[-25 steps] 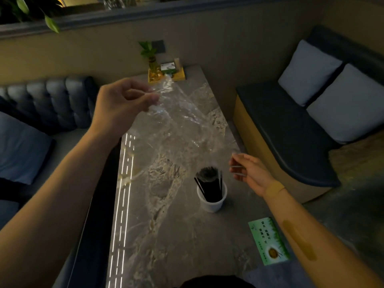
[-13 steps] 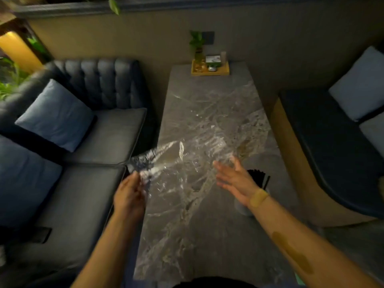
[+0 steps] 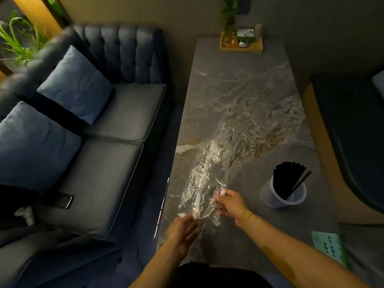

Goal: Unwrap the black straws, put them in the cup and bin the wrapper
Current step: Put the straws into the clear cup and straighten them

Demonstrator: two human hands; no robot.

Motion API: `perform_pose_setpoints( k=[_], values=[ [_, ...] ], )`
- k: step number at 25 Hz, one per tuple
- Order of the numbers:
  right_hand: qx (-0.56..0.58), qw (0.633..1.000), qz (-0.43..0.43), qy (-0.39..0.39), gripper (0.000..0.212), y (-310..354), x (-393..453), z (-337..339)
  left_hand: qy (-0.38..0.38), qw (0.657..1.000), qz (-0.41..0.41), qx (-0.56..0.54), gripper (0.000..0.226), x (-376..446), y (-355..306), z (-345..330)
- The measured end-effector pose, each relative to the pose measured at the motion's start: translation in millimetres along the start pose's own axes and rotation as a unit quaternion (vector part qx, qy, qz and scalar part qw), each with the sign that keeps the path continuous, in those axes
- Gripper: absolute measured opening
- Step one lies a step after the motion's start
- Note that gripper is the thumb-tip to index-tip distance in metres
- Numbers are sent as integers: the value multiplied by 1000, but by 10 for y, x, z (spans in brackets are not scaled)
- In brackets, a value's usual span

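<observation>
Wrapper between left hand and right hand.

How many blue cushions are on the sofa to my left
2: one cushion leans against the sofa backrest, another cushion nearer you. More may lie beyond the frame.

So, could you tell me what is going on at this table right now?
A person holds the clear plastic wrapper in both hands above the marble table, left hand at its near end, right hand beside it. The black straws already stand in the white cup. No bin is in view.
</observation>
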State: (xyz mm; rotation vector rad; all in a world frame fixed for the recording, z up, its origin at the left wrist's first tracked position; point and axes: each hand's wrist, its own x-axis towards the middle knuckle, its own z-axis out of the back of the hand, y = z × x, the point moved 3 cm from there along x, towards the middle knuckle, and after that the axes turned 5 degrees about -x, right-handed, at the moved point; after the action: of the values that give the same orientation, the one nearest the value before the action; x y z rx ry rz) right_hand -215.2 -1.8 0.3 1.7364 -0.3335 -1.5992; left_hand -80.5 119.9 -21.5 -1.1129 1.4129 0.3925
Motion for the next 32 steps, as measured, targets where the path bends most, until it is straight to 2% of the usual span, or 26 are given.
perform_pose_setpoints(
  k=[5, 9, 15, 20, 22, 26, 29, 32],
  values=[
    [-93, 995, -25, -29, 7, -196, 97, 96, -25, 984, 5, 175, 12, 158, -9, 249],
    [-125, 991, -49, -32, 2, -314, 123, 85, -27, 974, 24, 224, 18, 172, -51, 320],
    [-84, 995, -47, -34, 34, -361, 31, 99, 20, 953, 63, 295, 27, 170, -56, 404],
    [-73, 996, -52, -20, 48, -493, 1, 185, 73, 914, 80, 391, 31, 205, -137, 369],
    [-123, 992, -33, -14, 49, -545, 19, 258, 79, 879, 72, 466, 37, 214, -176, 374],
    [-191, 981, 29, -18, 47, -573, -3, 547, 97, 756, 48, 646, 32, 210, -410, 357],
    [-225, 970, 93, -14, 35, -543, -204, 928, 161, 695, -52, 698, 23, 84, -658, 16],
    [-283, 947, 149, -20, 24, -475, -481, 1526, 215, 628, -204, 719, 17, -149, -734, -680]
  ],
)
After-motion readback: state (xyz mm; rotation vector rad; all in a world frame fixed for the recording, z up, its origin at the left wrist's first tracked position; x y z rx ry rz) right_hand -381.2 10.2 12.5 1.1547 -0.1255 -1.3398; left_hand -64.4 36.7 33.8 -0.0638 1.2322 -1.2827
